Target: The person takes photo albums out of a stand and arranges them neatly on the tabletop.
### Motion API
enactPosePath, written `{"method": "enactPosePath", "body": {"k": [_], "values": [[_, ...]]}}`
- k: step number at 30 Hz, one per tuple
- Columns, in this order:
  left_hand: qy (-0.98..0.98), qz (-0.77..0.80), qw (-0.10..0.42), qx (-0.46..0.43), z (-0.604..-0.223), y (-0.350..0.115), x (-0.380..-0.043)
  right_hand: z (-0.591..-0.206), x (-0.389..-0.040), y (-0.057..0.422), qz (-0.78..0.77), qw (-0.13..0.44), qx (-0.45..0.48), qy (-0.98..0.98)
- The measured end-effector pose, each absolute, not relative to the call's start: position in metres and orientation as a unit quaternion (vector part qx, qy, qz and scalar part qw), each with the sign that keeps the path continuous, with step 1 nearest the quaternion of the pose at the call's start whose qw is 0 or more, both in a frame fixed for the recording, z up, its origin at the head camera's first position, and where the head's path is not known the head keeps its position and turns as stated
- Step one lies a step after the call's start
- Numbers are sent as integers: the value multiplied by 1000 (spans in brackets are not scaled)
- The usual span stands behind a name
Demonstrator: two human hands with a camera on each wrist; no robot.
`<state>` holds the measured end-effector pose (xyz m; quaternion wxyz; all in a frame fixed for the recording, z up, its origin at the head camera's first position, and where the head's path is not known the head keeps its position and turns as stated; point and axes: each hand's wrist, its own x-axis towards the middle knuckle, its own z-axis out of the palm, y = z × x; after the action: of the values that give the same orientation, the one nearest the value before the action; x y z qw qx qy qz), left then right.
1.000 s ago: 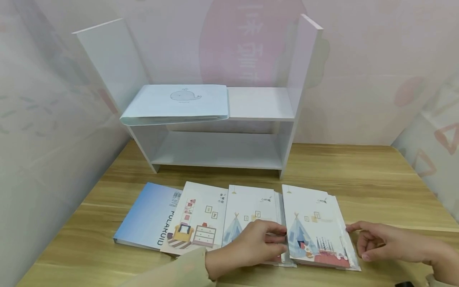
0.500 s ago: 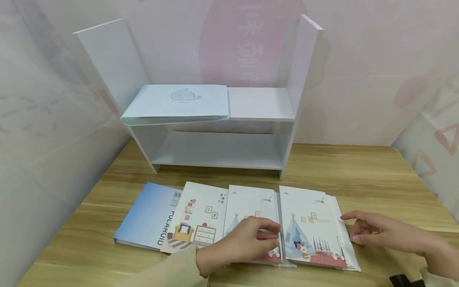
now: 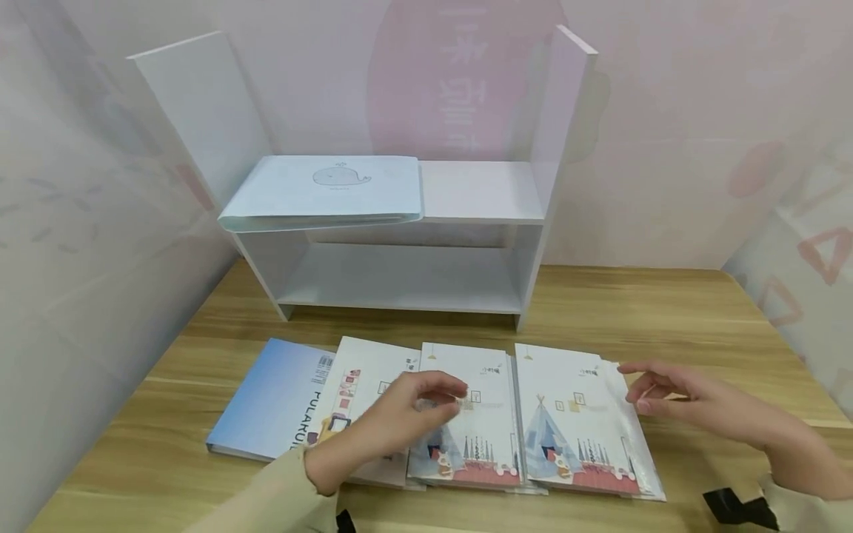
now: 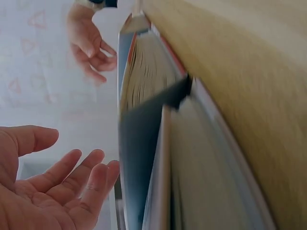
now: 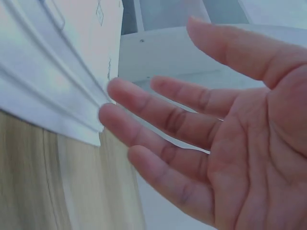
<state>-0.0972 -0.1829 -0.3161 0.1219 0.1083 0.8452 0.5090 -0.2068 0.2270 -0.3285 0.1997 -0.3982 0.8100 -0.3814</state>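
Note:
Four thin albums would be a count, so I describe a row of several albums: a blue POLAROID one (image 3: 263,407), then a white one with an armchair print (image 3: 369,359), partly hidden by my left hand, then two white tent-print albums, the middle (image 3: 469,470) and the rightmost (image 3: 573,444). Over the armchair and middle albums hovers my left hand (image 3: 400,418), fingers loosely bent and holding nothing. My right hand (image 3: 706,403) is at the rightmost album's upper right edge, fingers extended, holding nothing; whether its fingertips touch is unclear. Page edges (image 4: 148,72) show in the left wrist view.
Behind the albums stands a white two-tier shelf (image 3: 400,277) with tall side panels. A pale blue whale-print album (image 3: 320,192) lies flat on its upper board, at the left. Wooden tabletop (image 3: 633,311) extends to the right of the shelf.
My left hand has lifted off the tent-print albums and moved left. The rightmost album has shifted slightly left, against the middle one. My right hand has slid up along its edge.

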Motion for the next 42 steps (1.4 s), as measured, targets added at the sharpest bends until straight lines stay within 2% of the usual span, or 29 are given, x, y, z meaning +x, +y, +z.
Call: {"method": "enactPosePath", "body": {"k": [8, 12, 28, 35, 42], "values": [[871, 488, 39, 47, -307, -223, -95, -311, -204, 199, -391, 102, -351, 845], [880, 472, -2, 43, -298, -241, -92, -303, -205, 185, -403, 74, -339, 847], [859, 487, -157, 7, -258, -303, -103, -282, -217, 130, -509, 17, -350, 786], [840, 490, -222, -61, -245, -329, -99, -277, -223, 105, -565, 8, -343, 750], [731, 623, -269, -76, -230, -354, -102, -268, -230, 81, -637, 5, -334, 694]]}}
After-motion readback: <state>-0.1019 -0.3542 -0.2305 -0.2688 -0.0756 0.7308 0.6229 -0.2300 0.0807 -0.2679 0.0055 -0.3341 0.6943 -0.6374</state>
